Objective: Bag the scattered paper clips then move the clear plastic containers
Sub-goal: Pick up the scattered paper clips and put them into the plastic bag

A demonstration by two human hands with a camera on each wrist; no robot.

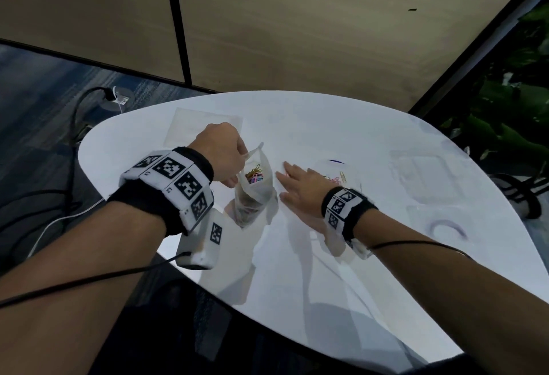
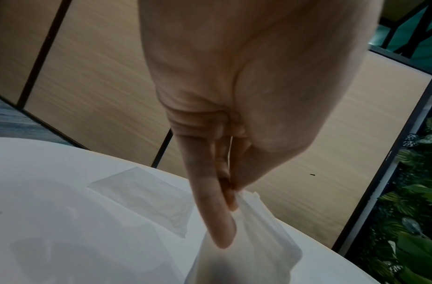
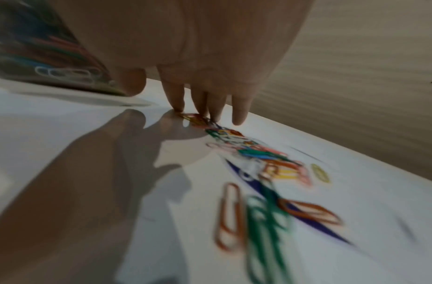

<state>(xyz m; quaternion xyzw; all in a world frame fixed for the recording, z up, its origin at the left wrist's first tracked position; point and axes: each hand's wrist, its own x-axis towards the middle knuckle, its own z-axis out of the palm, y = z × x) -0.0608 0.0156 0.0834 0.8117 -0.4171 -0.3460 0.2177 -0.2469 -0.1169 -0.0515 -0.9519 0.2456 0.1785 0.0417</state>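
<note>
Paper clips (image 3: 256, 153), coloured wire loops, blurred

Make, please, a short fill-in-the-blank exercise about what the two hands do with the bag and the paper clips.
1. The left hand pinches the rim of the small clear plastic bag, holding it ____ on the white table.
2. The right hand lies with straight fingers on the ____.
3. The scattered coloured paper clips not yet bagged lie under and beside the ____ hand.
4. The bag already holds some ____.

Missing words: upright; table; right; paper clips
</note>
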